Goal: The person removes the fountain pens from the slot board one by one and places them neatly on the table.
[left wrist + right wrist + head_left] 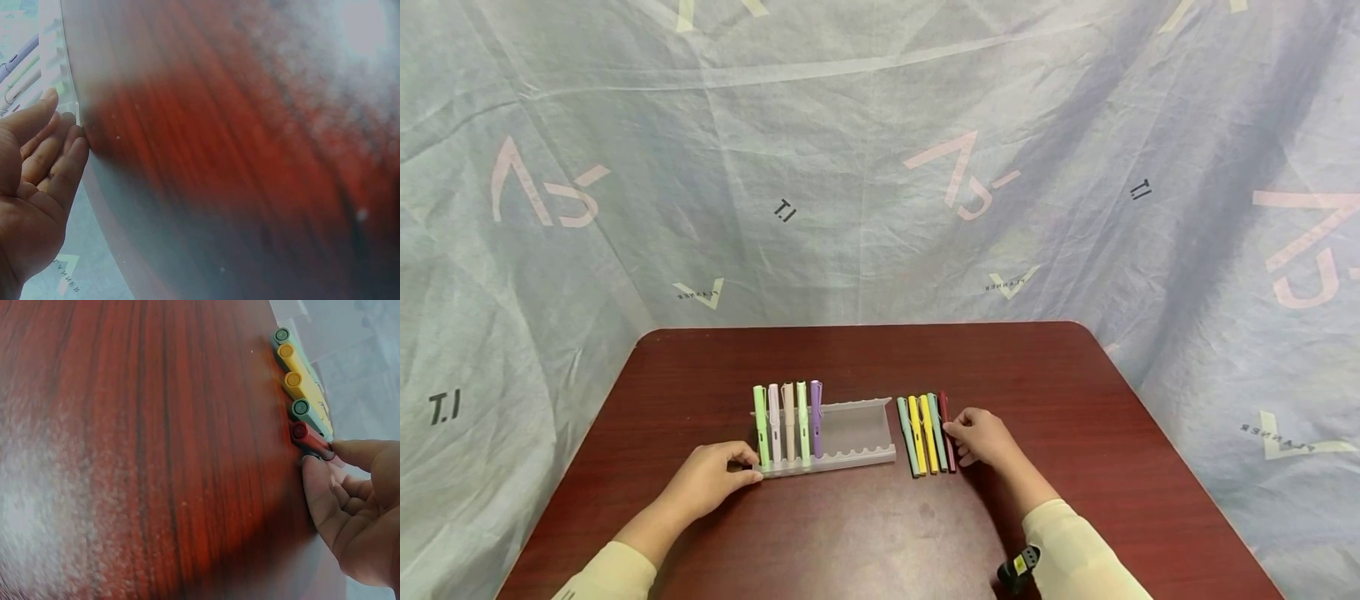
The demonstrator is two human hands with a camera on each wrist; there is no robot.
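A translucent pen rack with a notched front edge lies on the table. In its left part stand several capped pens in a row: a green pen, a pale pink one, a beige one, a light green one and a purple pen. My left hand holds the rack's front left corner between thumb and fingers. Right of the rack, teal and yellow pens lie side by side, with a dark red pen at the right end. My right hand pinches that red pen, its thumb against the barrel.
The dark red wooden table has rounded far corners. Printed grey cloth hangs behind it and along both sides. A small black device with a yellow label sits by the right sleeve.
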